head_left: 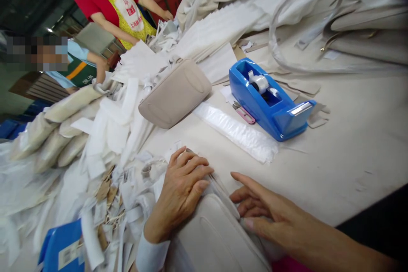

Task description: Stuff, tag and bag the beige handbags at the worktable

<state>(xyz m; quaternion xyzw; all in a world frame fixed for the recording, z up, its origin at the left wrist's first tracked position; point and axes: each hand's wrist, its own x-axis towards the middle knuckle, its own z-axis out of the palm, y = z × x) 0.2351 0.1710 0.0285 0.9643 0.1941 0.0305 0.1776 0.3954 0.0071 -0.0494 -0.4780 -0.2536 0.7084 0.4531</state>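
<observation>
A beige bag lies in front of me at the bottom of the head view, its lower part cut off by the frame. Bent over its far end are the fingers of my left hand, gripping there; what lies under the fingertips is hidden. Along the bag's right edge, my right hand has its fingers apart and its index finger stretched out, with the thumb at the edge. Beyond both hands a second beige bag rests tilted on the table. A flat strip of clear plastic lies to its right.
A blue tape dispenser stands right of the plastic, a pink cutter knife beside it. White scraps heap up at left, near wrapped beige bundles. A larger bag sits far right. Two people work across the table.
</observation>
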